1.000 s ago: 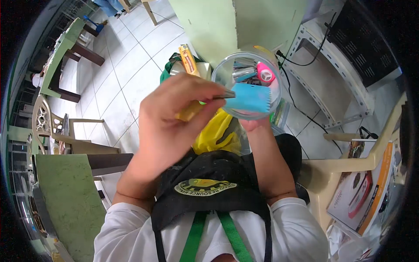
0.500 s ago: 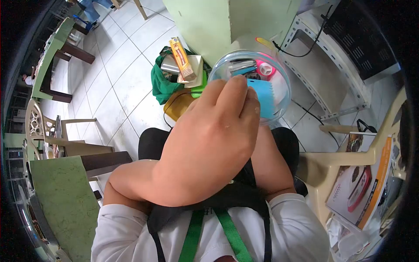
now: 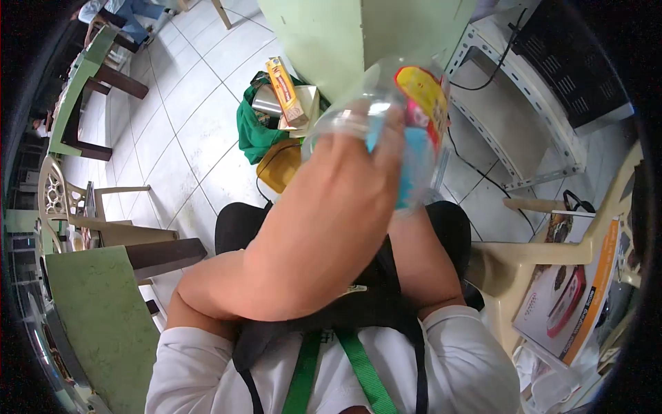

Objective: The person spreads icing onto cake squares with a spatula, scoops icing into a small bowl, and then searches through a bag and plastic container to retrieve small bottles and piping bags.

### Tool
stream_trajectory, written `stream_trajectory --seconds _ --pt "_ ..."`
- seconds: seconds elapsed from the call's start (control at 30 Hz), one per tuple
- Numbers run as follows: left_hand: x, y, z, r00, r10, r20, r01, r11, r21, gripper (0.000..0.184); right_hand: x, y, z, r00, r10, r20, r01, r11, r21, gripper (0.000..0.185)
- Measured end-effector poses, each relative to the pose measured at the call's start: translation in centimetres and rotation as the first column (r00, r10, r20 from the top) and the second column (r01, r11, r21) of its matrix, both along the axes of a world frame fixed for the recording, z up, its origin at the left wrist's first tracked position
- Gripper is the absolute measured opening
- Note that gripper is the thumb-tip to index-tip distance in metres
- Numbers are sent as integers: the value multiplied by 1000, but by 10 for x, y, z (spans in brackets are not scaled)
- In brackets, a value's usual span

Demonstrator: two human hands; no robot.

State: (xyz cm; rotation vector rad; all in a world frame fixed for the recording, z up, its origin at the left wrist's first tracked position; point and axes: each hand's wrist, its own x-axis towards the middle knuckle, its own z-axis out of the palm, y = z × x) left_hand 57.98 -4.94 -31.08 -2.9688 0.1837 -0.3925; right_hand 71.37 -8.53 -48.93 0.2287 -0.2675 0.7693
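My left hand [image 3: 345,165] reaches into the mouth of a clear plastic jar [image 3: 393,72], which is tilted above my knees. Its fingers are blurred behind the jar's wall, so their grip does not show. Inside the jar a light-blue plastic piece [image 3: 416,152] lies close to my fingers. A yellow and red label [image 3: 422,93] is on the jar's side. My right forearm [image 3: 424,259] leads up to the jar, but the hand itself is hidden behind the jar and my left hand.
A green bag [image 3: 254,134] on the tiled floor holds a yellow box [image 3: 286,90]. A green post [image 3: 310,34] stands ahead, with a white metal rack [image 3: 510,131] to its right. A beige chair [image 3: 510,265] is at my right and a green table [image 3: 100,310] at my left.
My left hand has gone from above the jar's opening down into it. The jar has tipped, its mouth turning toward my left hand, and its label has come into view.
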Motion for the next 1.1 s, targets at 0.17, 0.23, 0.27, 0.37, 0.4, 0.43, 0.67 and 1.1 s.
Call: stream_trajectory --seconds 0.17,0.23,0.27,0.37,0.4,0.43,0.67,1.1 --pt "2 16 -1 992 -130 -7 117 912 -394 65 -3 -5 3 992 74 106 -103 949 299 87" --pt "5 15 -4 994 -114 -6 101 908 -407 65 -5 -10 -2 978 189 85 -207 895 394 89" --pt "11 13 -3 994 -72 -82 6 787 -617 66 -4 -10 -2 987 130 89 -154 917 367 88" --pt "11 0 7 993 19 -117 -111 488 -865 67 1 -13 0 989 32 147 -74 956 285 84" --pt "12 1 -7 998 49 -44 -65 644 -763 64 0 -14 5 996 65 67 -81 955 284 86" --pt "11 0 -15 997 68 27 -36 773 -633 62 -3 -16 6 995 101 -20 -92 956 279 89" --pt "15 -9 -10 961 -271 47 270 897 -351 36 -23 -10 -26 933 283 -224 -230 944 236 82" --pt "-15 -35 15 995 -7 -98 -35 904 -426 42 -17 -8 -37 961 165 -222 -173 985 -16 78"
